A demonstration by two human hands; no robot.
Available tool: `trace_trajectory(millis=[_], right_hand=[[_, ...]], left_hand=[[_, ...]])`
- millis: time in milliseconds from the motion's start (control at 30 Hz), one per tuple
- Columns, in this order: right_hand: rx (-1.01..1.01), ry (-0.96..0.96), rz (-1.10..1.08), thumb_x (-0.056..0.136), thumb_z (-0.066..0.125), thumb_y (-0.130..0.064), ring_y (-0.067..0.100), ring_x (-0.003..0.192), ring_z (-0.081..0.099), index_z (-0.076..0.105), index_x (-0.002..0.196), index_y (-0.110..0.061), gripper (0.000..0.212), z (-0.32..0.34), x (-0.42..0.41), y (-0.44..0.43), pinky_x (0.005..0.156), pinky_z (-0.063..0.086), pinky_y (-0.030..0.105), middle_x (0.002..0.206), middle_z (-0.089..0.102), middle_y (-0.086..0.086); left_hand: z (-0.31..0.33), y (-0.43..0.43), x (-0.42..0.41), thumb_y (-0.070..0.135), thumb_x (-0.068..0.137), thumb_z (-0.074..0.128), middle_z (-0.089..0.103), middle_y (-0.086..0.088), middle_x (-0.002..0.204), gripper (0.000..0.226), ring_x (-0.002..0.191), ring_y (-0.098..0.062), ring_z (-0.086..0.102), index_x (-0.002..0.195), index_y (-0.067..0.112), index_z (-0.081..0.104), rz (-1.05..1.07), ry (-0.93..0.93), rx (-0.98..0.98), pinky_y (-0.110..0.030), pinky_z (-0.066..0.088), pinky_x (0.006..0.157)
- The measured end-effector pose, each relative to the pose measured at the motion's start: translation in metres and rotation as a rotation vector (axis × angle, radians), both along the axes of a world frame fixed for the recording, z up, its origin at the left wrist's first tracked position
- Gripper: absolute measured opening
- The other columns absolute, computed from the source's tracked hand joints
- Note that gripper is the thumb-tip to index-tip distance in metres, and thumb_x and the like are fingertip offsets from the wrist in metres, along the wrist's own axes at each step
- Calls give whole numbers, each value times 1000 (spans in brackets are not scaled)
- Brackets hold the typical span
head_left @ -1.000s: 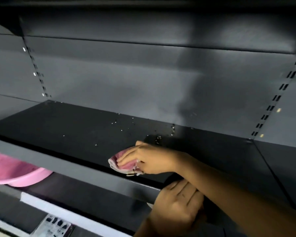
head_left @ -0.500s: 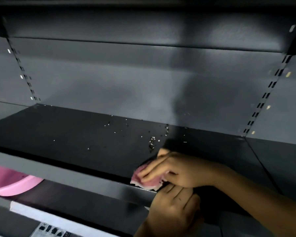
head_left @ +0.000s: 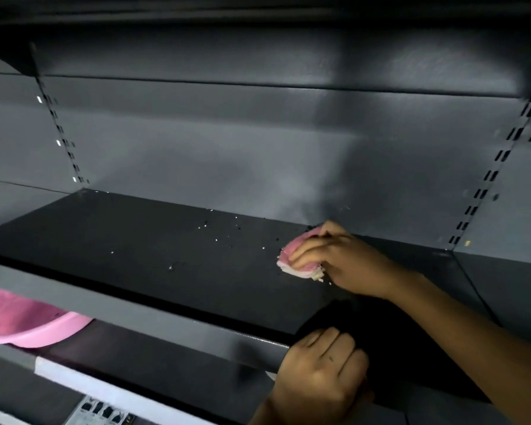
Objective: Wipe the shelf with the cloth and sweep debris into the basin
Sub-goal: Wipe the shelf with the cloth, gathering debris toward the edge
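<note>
Dark metal shelf [head_left: 135, 240] carrying scattered crumbs [head_left: 216, 239] mid-span. Right hand [head_left: 344, 262] pressing folded pink cloth [head_left: 298, 259] near back wall, fingers clamped over it. Left hand [head_left: 319, 372] curled on front lip, bracing. Pink basin [head_left: 28, 325] sitting lower left, below shelf. Best: keeping cloth flat, dragging leftward in one pass, herding crumbs toward edge above basin.

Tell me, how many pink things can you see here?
2. A pink cloth is pressed under the right hand near the back of the shelf. A pink basin sits lower left, partly hidden by the shelf's front edge.
</note>
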State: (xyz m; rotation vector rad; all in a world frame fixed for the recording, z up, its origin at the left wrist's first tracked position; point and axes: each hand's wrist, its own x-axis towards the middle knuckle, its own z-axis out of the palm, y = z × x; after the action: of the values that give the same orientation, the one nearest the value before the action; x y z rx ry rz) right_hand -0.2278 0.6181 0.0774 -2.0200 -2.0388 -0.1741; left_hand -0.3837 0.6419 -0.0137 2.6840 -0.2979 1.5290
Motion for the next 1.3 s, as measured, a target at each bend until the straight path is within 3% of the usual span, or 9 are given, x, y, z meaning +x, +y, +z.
trace_trajectory(millis=[100, 233, 333, 533, 667, 900, 1000, 1133, 1300], right_hand=[[34, 65, 153, 71, 50, 11, 15, 101, 43, 70, 105, -25, 53, 3, -26, -1, 92, 33, 17, 112, 69, -15], [-263, 334, 250, 78, 45, 13, 24, 96, 49, 68, 105, 0, 38, -18, -47, 3, 78, 33, 11, 105, 69, -3], [-284, 258, 184, 80, 48, 6, -4, 91, 42, 70, 108, -18, 43, -15, -25, 6, 84, 26, 4, 119, 67, -12], [-27, 83, -160, 78, 47, 12, 21, 113, 51, 63, 116, -33, 62, -28, 36, 22, 93, 30, 18, 126, 60, -20], [293, 215, -117, 78, 50, -4, -21, 114, 34, 60, 122, -22, 48, 2, 20, -3, 94, 27, 7, 129, 52, -20], [-171, 376, 15, 75, 63, 1, 5, 98, 58, 53, 111, -46, 60, -28, -4, -64, 87, 48, 19, 112, 66, -7], [-79, 327, -78, 72, 57, 7, 1, 101, 47, 68, 103, -31, 51, -38, 7, -54, 91, 32, 2, 109, 61, -20], [40, 84, -254, 70, 59, 6, 22, 103, 61, 72, 100, -23, 44, -40, 47, -16, 97, 39, 22, 111, 72, -4], [388, 223, -362, 65, 60, 11, 15, 105, 62, 70, 106, -11, 47, -4, 43, -29, 95, 34, 11, 113, 70, 5]], left_hand=[[-4, -1, 3, 21, 95, 36, 43, -5, 61, 29, 56, -22, 39, 68, 14, 46, 17, -26, -27, -29, 39, 51], [-7, -4, 3, 17, 90, 41, 55, -6, 64, 18, 58, -21, 50, 74, 16, 50, 87, -21, -48, -28, 42, 54], [-3, -4, 2, 19, 93, 40, 48, -7, 64, 26, 58, -23, 45, 70, 13, 50, 16, 9, -47, -29, 39, 54], [0, -3, 2, 16, 89, 41, 42, -6, 60, 24, 56, -23, 40, 66, 12, 46, 27, 10, -21, -30, 36, 53], [2, -3, 2, 13, 85, 42, 41, -6, 60, 20, 55, -23, 40, 66, 13, 45, 17, -5, -33, -29, 38, 55], [-2, -5, 4, 23, 94, 36, 49, -6, 64, 27, 59, -21, 45, 72, 13, 48, 23, -27, -59, -28, 41, 57], [0, -5, 3, 24, 91, 38, 46, -6, 63, 27, 58, -23, 43, 68, 14, 47, 9, -12, -61, -28, 43, 55], [2, -4, 0, 23, 89, 39, 43, -7, 61, 25, 57, -24, 39, 66, 14, 45, 13, 21, -29, -30, 42, 52], [2, -5, 0, 18, 82, 47, 45, -7, 61, 17, 58, -24, 42, 65, 14, 47, 24, 25, -53, -31, 45, 53]])
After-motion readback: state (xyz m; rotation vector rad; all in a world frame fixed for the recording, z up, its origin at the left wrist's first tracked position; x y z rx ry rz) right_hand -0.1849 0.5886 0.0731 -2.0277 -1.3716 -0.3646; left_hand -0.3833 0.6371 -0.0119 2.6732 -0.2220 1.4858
